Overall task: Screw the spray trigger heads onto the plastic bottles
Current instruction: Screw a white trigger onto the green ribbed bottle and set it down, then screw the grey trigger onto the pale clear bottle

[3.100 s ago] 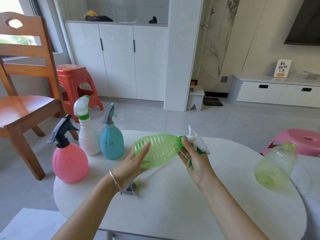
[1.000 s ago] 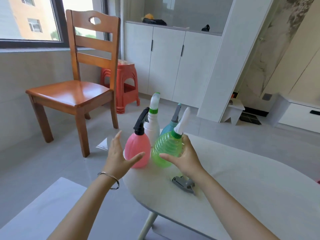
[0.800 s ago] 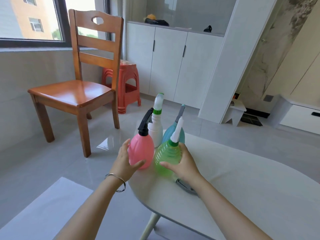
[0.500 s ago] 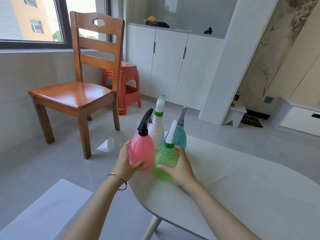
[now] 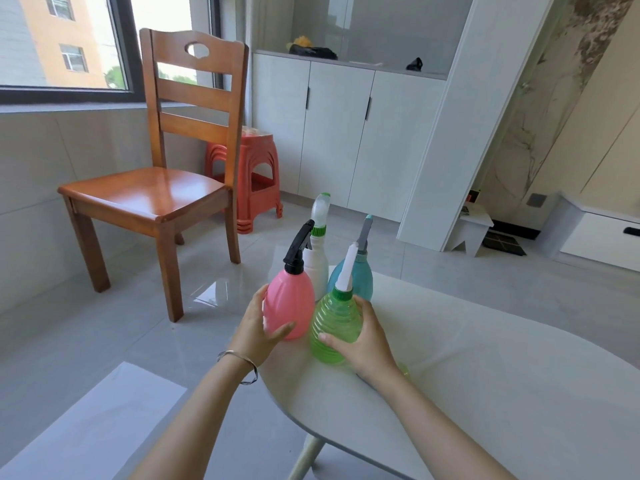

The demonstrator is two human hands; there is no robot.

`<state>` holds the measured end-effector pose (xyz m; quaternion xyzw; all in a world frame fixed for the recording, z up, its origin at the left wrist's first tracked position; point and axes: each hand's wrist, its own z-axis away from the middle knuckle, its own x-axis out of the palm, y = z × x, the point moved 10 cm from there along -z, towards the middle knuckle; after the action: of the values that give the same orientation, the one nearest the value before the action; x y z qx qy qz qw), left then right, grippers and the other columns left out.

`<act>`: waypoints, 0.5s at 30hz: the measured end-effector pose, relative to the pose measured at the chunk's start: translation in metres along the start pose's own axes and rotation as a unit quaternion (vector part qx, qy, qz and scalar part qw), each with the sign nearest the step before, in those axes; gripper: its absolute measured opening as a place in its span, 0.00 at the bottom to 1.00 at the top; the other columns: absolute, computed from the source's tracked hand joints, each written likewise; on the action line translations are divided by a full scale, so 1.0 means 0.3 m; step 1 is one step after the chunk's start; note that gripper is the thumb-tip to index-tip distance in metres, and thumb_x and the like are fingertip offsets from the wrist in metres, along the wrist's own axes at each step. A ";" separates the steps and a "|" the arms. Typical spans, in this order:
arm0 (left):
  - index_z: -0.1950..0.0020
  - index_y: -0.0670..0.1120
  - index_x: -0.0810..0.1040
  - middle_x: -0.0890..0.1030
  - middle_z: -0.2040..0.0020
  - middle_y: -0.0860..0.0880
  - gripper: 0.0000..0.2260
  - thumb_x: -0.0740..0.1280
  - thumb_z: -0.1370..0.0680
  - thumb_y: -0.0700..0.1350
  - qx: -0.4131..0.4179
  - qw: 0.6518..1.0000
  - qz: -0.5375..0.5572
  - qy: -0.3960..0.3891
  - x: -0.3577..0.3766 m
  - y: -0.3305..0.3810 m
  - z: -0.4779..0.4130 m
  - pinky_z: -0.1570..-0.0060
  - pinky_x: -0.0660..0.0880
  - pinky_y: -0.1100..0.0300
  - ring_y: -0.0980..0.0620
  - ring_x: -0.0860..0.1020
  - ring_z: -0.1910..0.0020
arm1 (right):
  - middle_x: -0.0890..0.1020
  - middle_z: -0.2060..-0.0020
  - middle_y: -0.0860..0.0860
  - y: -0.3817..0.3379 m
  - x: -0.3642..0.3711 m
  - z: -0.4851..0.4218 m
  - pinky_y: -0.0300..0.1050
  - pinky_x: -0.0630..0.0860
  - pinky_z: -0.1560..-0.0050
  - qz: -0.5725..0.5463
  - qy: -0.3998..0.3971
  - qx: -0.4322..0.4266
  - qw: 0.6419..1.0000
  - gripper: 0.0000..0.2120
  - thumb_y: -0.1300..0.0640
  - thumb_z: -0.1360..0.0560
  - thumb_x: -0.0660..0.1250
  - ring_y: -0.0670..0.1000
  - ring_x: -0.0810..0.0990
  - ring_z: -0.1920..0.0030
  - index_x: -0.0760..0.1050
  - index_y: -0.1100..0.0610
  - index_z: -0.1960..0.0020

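The left hand (image 5: 258, 330), open in mid-air a sec ago, now wraps the round pink plastic bottle (image 5: 291, 303). The right hand (image 5: 367, 344) still curls round the ribbed green plastic bottle (image 5: 334, 317), upright beside it on the table (image 5: 485, 375).

One view is supplied, taken from the head through a wide-angle lens and directed forward and down. The left hand (image 5: 258, 329) on the pink bottle (image 5: 291, 299) and the right hand (image 5: 367, 344) on the green bottle (image 5: 334, 317) are framed close, centrally; chair (image 5: 149, 199) and cabinets (image 5: 336, 133) are seen beyond.
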<state>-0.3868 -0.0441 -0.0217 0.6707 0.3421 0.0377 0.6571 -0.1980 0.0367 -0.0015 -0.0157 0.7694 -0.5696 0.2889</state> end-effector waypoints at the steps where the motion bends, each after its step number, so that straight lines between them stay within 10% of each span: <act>1: 0.26 0.46 0.57 0.66 0.29 0.46 0.38 0.74 0.30 0.45 -0.002 1.000 -0.010 0.000 -0.001 0.003 0.002 0.34 0.68 0.43 0.43 0.67 0.31 | 0.76 0.41 0.45 -0.002 -0.001 0.001 0.44 0.71 0.37 -0.001 0.000 0.000 1.000 0.35 0.50 0.39 0.78 0.46 0.74 0.39 0.65 0.43 0.37; 6: 0.26 0.43 0.59 0.65 0.27 0.45 0.36 0.71 0.28 0.52 0.052 0.993 -0.052 0.088 -0.082 0.160 0.053 0.30 0.64 0.48 0.45 0.65 0.29 | 0.67 0.30 0.43 -0.031 -0.037 0.027 0.45 0.64 0.31 -0.039 0.014 0.014 0.999 0.44 0.44 0.38 0.77 0.44 0.65 0.32 0.60 0.48 0.29; 10: 0.30 0.46 0.66 0.70 0.35 0.51 0.28 0.66 0.26 0.57 0.175 0.962 -0.019 0.206 -0.164 0.408 0.158 0.35 0.67 0.53 0.50 0.69 0.34 | 0.69 0.36 0.36 -0.112 -0.174 0.066 0.33 0.64 0.39 -0.072 0.051 -0.040 0.995 0.31 0.45 0.32 0.73 0.40 0.67 0.34 0.64 0.44 0.34; 15: 0.32 0.49 0.69 0.73 0.37 0.55 0.23 0.61 0.25 0.57 0.263 0.949 -0.007 0.172 -0.018 0.631 0.255 0.37 0.67 0.63 0.57 0.72 0.37 | 0.70 0.36 0.38 -0.133 -0.438 0.160 0.35 0.64 0.36 -0.013 0.100 -0.109 0.989 0.25 0.50 0.29 0.71 0.35 0.67 0.34 0.66 0.44 0.34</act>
<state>-0.2754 -0.0939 0.1419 0.8003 0.4530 0.0566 0.3887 -0.0786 0.0275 0.0810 0.0002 0.8519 -0.4844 0.1993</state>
